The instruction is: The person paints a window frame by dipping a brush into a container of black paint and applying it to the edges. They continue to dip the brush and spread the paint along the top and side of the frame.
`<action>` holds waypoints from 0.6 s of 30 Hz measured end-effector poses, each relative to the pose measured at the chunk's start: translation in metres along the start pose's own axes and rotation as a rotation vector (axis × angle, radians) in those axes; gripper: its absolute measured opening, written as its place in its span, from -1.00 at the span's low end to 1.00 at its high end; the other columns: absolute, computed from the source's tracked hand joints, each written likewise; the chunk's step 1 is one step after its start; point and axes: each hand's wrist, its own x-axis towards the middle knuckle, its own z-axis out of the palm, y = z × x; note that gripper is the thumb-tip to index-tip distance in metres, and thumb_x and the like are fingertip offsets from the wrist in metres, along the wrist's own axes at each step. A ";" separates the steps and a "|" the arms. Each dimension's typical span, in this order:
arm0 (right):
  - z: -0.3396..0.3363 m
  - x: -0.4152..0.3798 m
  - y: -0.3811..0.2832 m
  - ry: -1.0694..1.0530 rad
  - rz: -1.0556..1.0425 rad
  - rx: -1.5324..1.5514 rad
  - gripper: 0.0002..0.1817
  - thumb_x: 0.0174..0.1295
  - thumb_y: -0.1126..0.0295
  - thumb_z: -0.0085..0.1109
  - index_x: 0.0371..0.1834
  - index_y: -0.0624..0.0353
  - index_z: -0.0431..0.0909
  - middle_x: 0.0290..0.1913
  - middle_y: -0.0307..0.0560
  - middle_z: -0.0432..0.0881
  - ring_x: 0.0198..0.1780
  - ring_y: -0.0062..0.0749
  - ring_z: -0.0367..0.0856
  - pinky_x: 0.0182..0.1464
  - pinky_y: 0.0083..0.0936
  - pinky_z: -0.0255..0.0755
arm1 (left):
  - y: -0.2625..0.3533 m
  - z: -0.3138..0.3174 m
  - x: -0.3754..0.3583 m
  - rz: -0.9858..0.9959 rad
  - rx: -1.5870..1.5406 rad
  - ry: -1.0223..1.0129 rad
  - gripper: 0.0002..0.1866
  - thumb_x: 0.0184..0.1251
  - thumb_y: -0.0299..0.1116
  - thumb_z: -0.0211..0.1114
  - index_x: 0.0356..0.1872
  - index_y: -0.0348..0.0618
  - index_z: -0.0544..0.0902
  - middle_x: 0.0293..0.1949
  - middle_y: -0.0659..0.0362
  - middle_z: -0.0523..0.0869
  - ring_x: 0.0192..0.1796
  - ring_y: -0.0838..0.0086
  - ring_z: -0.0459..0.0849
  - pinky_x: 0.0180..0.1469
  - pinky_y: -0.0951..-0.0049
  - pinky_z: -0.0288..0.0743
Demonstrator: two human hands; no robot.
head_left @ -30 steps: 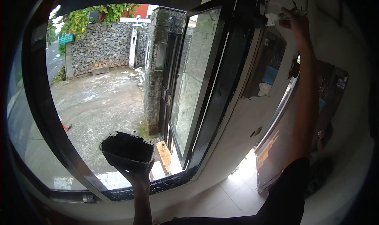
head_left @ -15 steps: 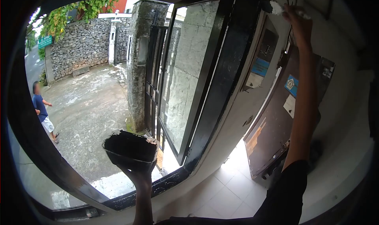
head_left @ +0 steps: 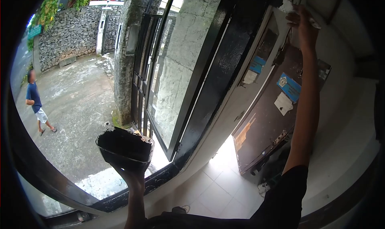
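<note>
My left hand (head_left: 133,177) holds up a black paint container (head_left: 124,156) from below, its rim smeared with pale and dark paint. Inside it looks black. High at the upper right, my right hand (head_left: 306,22) grips a paintbrush (head_left: 285,6) with a whitish body and dark bristles. The bristles point left, right by the top of the wide black window frame (head_left: 236,48). Parts of that frame have a wet-looking sheen.
A black-framed window pane (head_left: 188,48) stands swung outward. Below my right arm is a worn brown door (head_left: 264,120) with blue stickers, over a tiled floor (head_left: 216,185). Outside, a person in a blue shirt (head_left: 35,96) stands on the concrete drive near a stone wall (head_left: 72,34).
My view has turned a little, so the scene sits further left and higher. The container remains in my left hand, the brush in my right. The person outside has changed stance.
</note>
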 end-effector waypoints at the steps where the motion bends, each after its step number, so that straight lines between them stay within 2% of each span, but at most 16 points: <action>1: -0.002 0.003 -0.003 0.038 -0.004 -0.042 -0.62 0.40 0.11 0.09 -0.02 0.24 0.60 -0.27 -0.05 0.70 -0.30 -0.43 0.72 -0.30 -0.56 0.58 | 0.001 -0.002 0.001 -0.003 -0.001 0.000 0.23 0.00 -0.74 0.39 0.50 0.35 -0.29 0.46 0.03 0.06 0.40 0.14 0.28 0.27 0.01 0.45; 3: -0.004 0.009 -0.001 0.071 -0.008 -0.086 -0.59 0.42 0.08 0.04 -0.01 0.24 0.60 -0.24 -0.04 0.71 -0.27 -0.43 0.72 -0.33 -0.56 0.55 | 0.002 -0.008 0.003 -0.179 -0.517 0.041 0.10 0.15 -0.57 0.36 0.51 0.35 -0.25 0.46 0.06 0.06 0.40 0.12 0.28 0.18 0.01 0.54; 4: -0.001 0.015 0.003 0.090 -0.018 -0.065 -0.58 0.43 0.06 0.02 -0.03 0.23 0.61 -0.26 -0.07 0.71 -0.29 -0.47 0.71 -0.37 -0.59 0.50 | 0.000 -0.005 0.002 -0.178 -0.520 0.043 0.10 0.15 -0.57 0.36 0.51 0.35 -0.25 0.46 0.06 0.06 0.40 0.12 0.28 0.18 0.01 0.54; 5: 0.000 0.018 0.007 0.111 -0.028 -0.042 -0.57 0.44 0.05 0.01 -0.04 0.23 0.61 -0.28 -0.10 0.72 -0.32 -0.51 0.70 -0.41 -0.61 0.45 | -0.003 -0.001 0.000 -0.080 -0.188 0.104 -0.11 0.28 -0.18 0.18 0.52 0.36 -0.20 0.45 0.09 0.11 0.40 0.14 0.30 0.21 0.01 0.52; 6: 0.005 0.018 0.008 0.113 -0.032 -0.039 -0.57 0.44 0.05 0.01 -0.04 0.23 0.61 -0.28 -0.10 0.72 -0.32 -0.51 0.70 -0.41 -0.61 0.45 | -0.005 0.001 0.000 0.021 0.146 0.163 -0.22 0.41 0.21 0.01 0.52 0.36 -0.15 0.45 0.12 0.16 0.40 0.16 0.32 0.24 0.01 0.50; 7: 0.014 0.014 0.008 0.125 -0.047 -0.075 -0.58 0.44 0.05 0.01 -0.07 0.22 0.62 -0.31 -0.12 0.72 -0.35 -0.53 0.69 -0.43 -0.62 0.41 | -0.007 -0.002 0.001 0.025 0.144 0.160 -0.22 0.41 0.21 0.01 0.52 0.36 -0.15 0.45 0.12 0.16 0.40 0.16 0.32 0.24 0.01 0.50; 8: 0.021 0.009 0.007 0.138 -0.064 -0.112 -0.59 0.43 0.05 0.01 -0.09 0.21 0.62 -0.34 -0.14 0.71 -0.38 -0.55 0.67 -0.45 -0.63 0.38 | -0.010 -0.010 0.001 0.066 0.250 0.119 -0.18 0.39 0.01 0.12 0.51 0.45 -0.20 0.46 0.15 0.10 0.40 0.14 0.30 0.16 0.01 0.54; 9: 0.024 0.003 0.011 0.109 -0.086 -0.106 -0.66 0.39 0.11 0.10 -0.18 0.19 0.63 -0.48 -0.20 0.69 -0.52 -0.65 0.63 -0.58 -0.70 0.29 | -0.013 -0.016 0.002 0.105 0.353 0.078 -0.09 0.36 -0.19 0.24 0.50 0.53 -0.25 0.47 0.18 0.04 0.41 0.12 0.28 0.07 0.02 0.58; 13: 0.020 -0.008 0.004 0.078 -0.032 -0.117 -0.68 0.39 0.15 0.09 -0.27 0.19 0.66 -0.56 -0.22 0.65 -0.59 -0.68 0.57 -0.58 -0.72 0.26 | -0.022 -0.034 0.004 0.012 0.130 0.080 -0.05 0.34 -0.21 0.27 0.49 0.59 -0.27 0.48 0.16 0.02 0.41 0.11 0.27 0.10 -0.02 0.54; 15: 0.021 -0.001 -0.008 0.136 -0.073 -0.129 -0.68 0.39 0.15 0.09 -0.27 0.20 0.66 -0.57 -0.22 0.64 -0.59 -0.68 0.56 -0.58 -0.71 0.25 | -0.020 -0.031 0.001 0.096 0.466 0.081 -0.06 0.36 -0.21 0.25 0.48 0.59 -0.28 0.48 0.16 0.00 0.42 0.08 0.26 0.14 -0.08 0.50; 16: 0.019 -0.001 -0.011 0.197 -0.112 -0.148 -0.68 0.39 0.16 0.09 -0.27 0.21 0.65 -0.58 -0.22 0.63 -0.59 -0.68 0.56 -0.59 -0.71 0.25 | -0.020 -0.029 -0.001 0.089 0.467 0.082 -0.06 0.36 -0.21 0.25 0.48 0.59 -0.28 0.48 0.16 0.00 0.42 0.08 0.26 0.14 -0.08 0.50; 18: 0.022 0.005 -0.005 0.198 -0.137 -0.129 -0.66 0.40 0.15 0.07 -0.27 0.22 0.65 -0.58 -0.22 0.62 -0.60 -0.67 0.55 -0.59 -0.68 0.25 | -0.017 -0.024 -0.003 0.055 0.364 0.136 0.04 0.25 -0.31 0.34 0.50 0.46 -0.29 0.47 0.14 0.03 0.41 0.12 0.28 0.18 -0.01 0.51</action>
